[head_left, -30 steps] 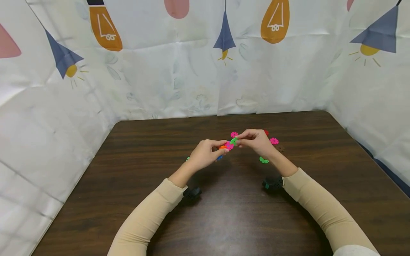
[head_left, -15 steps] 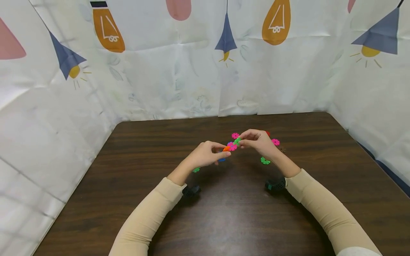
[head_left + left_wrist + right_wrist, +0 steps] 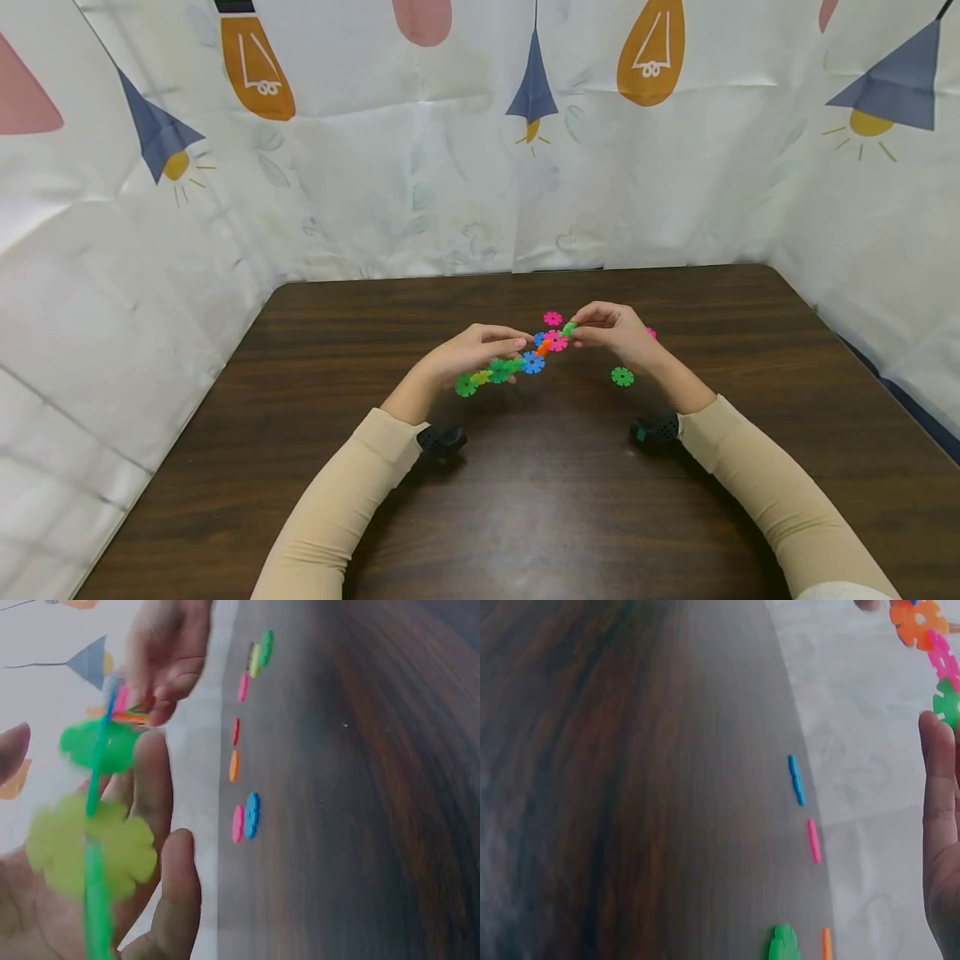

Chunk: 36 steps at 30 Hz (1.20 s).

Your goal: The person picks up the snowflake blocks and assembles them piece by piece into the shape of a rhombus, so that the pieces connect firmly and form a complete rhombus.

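A chain of flower-shaped interlocking discs hangs between my hands in the head view, slanting from a green end disc at lower left through a blue disc and a pink disc. My right hand pinches the light-green disc at the upper right end between thumb and fingertips. My left hand is spread behind the lower part, its fingers loose. In the left wrist view, a yellow-green disc of the chain crosses the left palm. An orange disc shows next to the pink one in the right wrist view.
Loose discs lie on the dark wooden table: a pink disc behind the hands and a green disc below the right wrist. Several more stand in a row along the back in the left wrist view. A printed white curtain surrounds the table.
My left thumb and fingers have come off the orange disc and slid left, uncovering the chain's lower part. My right hand has shifted slightly right with the green end disc.
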{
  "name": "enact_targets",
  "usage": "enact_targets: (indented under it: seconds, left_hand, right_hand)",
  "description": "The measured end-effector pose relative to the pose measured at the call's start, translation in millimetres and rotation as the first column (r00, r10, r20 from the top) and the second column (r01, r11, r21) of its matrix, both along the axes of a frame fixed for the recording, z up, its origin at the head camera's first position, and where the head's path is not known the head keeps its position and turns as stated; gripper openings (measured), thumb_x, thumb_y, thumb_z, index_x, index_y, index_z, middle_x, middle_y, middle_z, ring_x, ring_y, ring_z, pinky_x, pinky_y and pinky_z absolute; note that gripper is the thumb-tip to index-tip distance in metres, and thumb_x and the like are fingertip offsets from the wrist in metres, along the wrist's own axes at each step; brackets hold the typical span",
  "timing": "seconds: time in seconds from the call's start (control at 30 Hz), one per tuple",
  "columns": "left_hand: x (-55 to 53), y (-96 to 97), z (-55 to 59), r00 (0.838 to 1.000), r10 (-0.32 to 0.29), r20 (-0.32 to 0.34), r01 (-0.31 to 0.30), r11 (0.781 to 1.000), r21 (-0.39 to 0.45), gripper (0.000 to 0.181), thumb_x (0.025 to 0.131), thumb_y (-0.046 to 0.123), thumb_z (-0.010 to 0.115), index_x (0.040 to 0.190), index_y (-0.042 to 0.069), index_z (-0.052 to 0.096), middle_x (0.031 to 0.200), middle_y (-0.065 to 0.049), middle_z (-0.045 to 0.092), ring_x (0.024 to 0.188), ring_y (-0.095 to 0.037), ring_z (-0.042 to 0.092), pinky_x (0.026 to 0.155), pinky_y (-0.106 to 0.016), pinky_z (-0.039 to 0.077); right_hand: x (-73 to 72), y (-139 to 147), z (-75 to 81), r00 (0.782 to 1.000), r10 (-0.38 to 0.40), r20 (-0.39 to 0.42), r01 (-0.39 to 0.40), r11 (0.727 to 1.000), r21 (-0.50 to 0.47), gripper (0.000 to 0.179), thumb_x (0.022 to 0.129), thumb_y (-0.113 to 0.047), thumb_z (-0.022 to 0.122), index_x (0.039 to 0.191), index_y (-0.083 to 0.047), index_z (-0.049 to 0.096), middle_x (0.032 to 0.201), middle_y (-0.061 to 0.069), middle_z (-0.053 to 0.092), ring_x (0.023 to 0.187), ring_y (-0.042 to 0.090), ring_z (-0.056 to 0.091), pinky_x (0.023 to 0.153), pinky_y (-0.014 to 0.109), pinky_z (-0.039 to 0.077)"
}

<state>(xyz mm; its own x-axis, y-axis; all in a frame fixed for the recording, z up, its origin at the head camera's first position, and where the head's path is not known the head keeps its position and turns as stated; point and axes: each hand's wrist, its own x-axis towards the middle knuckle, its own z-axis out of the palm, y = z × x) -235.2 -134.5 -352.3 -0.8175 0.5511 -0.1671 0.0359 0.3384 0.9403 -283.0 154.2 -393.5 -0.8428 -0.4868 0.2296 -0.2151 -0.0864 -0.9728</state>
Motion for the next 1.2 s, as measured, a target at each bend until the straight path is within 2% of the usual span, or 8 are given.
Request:
enact_targets:
  seconds: [0.13, 0.27, 0.43, 0.57, 0.73, 0.83, 1.07, 1.2]
  left_hand:
    - [-2.6, -5.9, 0.0, 0.995, -0.029, 0.091, 0.026, 0.999, 0.025, 0.047, 0.108, 0.031, 0.052, 0.149, 0.009, 0.053, 0.132, -0.013, 0.066, 0.126, -0.035, 0.060, 0.106, -0.060, 0.040]
    - [-5.5, -9.7, -4.4, 0.987, -0.047, 0.153, 0.029, 0.993, 0.116, 0.048, 0.108, 0.025, 0.050, 0.152, 0.007, 0.049, 0.133, -0.016, 0.065, 0.124, -0.038, 0.060, 0.102, -0.054, 0.045]
    - [-8.9, -13.2, -11.3, 0.973, 0.051, 0.224, -0.112, 0.957, 0.269, 0.048, 0.108, 0.023, 0.049, 0.152, 0.005, 0.048, 0.136, -0.017, 0.061, 0.120, -0.034, 0.059, 0.083, -0.040, 0.056]
    - [-10.5, -13.8, -13.9, 0.930, 0.156, 0.334, -0.289, 0.870, 0.398, 0.048, 0.108, 0.027, 0.048, 0.152, 0.006, 0.047, 0.146, -0.019, 0.052, 0.110, -0.023, 0.060, 0.083, -0.034, 0.056]
    - [-11.3, -11.6, -15.9, 0.871, 0.176, 0.458, -0.426, 0.735, 0.527, 0.048, 0.108, 0.021, 0.041, 0.155, 0.007, 0.039, 0.158, -0.021, 0.036, 0.093, -0.024, 0.059, 0.083, -0.030, 0.055]
    - [-10.4, -9.6, -16.5, 0.830, 0.183, 0.527, -0.502, 0.658, 0.561, 0.042, 0.106, 0.015, 0.036, 0.147, 0.008, 0.041, 0.152, -0.019, 0.043, 0.091, -0.025, 0.059, 0.081, -0.031, 0.055]
    - [-8.2, -6.6, -18.0, 0.775, 0.157, 0.612, -0.593, 0.513, 0.620, 0.014, 0.105, 0.007, 0.030, 0.118, 0.010, 0.029, 0.132, -0.013, 0.055, 0.090, -0.021, 0.064, 0.077, -0.026, 0.057]
    - [-9.2, -3.9, -21.1, 0.752, 0.156, 0.641, -0.632, 0.449, 0.632, 0.024, 0.110, 0.006, 0.032, 0.130, 0.010, 0.020, 0.149, -0.017, 0.045, 0.096, -0.019, 0.062, 0.078, -0.023, 0.056]
  right_hand:
    - [0.3, 4, 1.3, 1.000, 0.011, 0.009, -0.011, 1.000, 0.018, 0.020, 0.097, 0.010, 0.063, 0.099, -0.007, 0.073, 0.099, 0.002, 0.074, 0.085, 0.016, 0.073, 0.083, 0.040, 0.059]
    - [0.3, 8, 0.8, 0.999, 0.031, 0.016, -0.031, 0.999, -0.008, 0.027, 0.096, 0.012, 0.062, 0.097, -0.012, 0.074, 0.102, 0.001, 0.074, 0.088, 0.015, 0.072, 0.082, 0.036, 0.060]
    - [-0.6, 14, -1.3, 0.999, 0.029, 0.035, -0.025, 0.996, -0.091, 0.033, 0.095, 0.017, 0.059, 0.098, -0.012, 0.074, 0.102, 0.002, 0.073, 0.089, 0.016, 0.072, 0.081, 0.032, 0.059]
    - [-1.3, 17, -2.9, 0.998, -0.009, 0.065, 0.016, 0.994, -0.107, 0.028, 0.097, 0.014, 0.059, 0.100, -0.010, 0.072, 0.098, 0.001, 0.072, 0.087, 0.016, 0.072, 0.083, 0.034, 0.059]
    - [-2.0, 18, -4.7, 0.995, -0.043, 0.086, 0.053, 0.992, -0.112, 0.025, 0.097, 0.014, 0.060, 0.099, -0.009, 0.071, 0.096, 0.001, 0.071, 0.086, 0.014, 0.072, 0.083, 0.034, 0.059]
    - [-2.5, 18, -5.9, 0.995, -0.050, 0.088, 0.060, 0.991, -0.116, 0.026, 0.096, 0.014, 0.060, 0.099, -0.009, 0.071, 0.096, 0.001, 0.071, 0.087, 0.014, 0.072, 0.082, 0.033, 0.059]
    - [-4.3, 17, -9.0, 0.994, -0.059, 0.093, 0.070, 0.990, -0.122, 0.028, 0.096, 0.016, 0.058, 0.099, -0.009, 0.070, 0.097, 0.004, 0.071, 0.087, 0.017, 0.072, 0.084, 0.034, 0.059]
    - [-5.5, 16, -9.8, 0.994, -0.081, 0.079, 0.091, 0.987, -0.133, 0.028, 0.097, 0.016, 0.057, 0.102, -0.007, 0.071, 0.098, 0.009, 0.070, 0.088, 0.022, 0.073, 0.084, 0.037, 0.058]
